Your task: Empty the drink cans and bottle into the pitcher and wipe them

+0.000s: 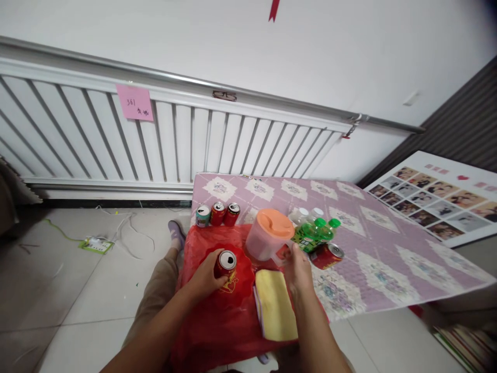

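Observation:
My left hand (207,274) is wrapped round a dark red can (225,263), upright over a red scalloped plate (243,290). My right hand (298,267) is closed at the handle of a clear pitcher (261,242) with an orange lid (275,224). Left of the pitcher, a teal can (202,216) and two red cans (218,213) stand in a row. Green-capped bottles (313,233) and a larger red can (327,256) are to its right. A folded yellow cloth (275,305) lies between my forearms.
Red plastic sheeting (217,336) covers the near left of the table, over a floral tablecloth (373,269). A white radiator (171,140) runs behind. A photo board (438,197) leans at the right. A power strip (96,245) and cables lie on the floor at left.

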### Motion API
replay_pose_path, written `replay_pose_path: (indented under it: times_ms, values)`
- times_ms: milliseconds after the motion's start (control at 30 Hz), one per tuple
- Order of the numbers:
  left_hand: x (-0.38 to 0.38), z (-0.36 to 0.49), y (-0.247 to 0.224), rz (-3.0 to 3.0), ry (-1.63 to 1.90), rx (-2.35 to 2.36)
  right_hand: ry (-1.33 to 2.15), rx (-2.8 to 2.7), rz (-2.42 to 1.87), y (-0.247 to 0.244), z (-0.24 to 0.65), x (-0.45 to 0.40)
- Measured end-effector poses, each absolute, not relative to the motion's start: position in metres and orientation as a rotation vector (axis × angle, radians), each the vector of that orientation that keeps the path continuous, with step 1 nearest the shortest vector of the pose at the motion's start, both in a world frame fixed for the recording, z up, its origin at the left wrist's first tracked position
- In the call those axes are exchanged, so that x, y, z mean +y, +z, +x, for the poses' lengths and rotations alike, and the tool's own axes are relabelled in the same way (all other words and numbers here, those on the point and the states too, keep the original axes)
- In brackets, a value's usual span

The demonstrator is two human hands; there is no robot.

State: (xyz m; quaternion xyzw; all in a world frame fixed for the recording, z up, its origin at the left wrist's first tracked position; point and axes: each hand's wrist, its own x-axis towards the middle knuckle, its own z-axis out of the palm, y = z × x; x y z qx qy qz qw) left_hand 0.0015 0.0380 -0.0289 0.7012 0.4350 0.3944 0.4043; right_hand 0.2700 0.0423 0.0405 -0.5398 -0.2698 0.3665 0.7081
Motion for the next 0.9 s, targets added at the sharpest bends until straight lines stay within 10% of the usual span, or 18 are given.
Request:
replay_pose_path:
  times_ms: [900]
  values:
    - [0.038, 0.001, -0.031, 1.756, 1.05, 1.07, 0.892, -0.836, -1.369, 0.124, 0.327, 0.025]
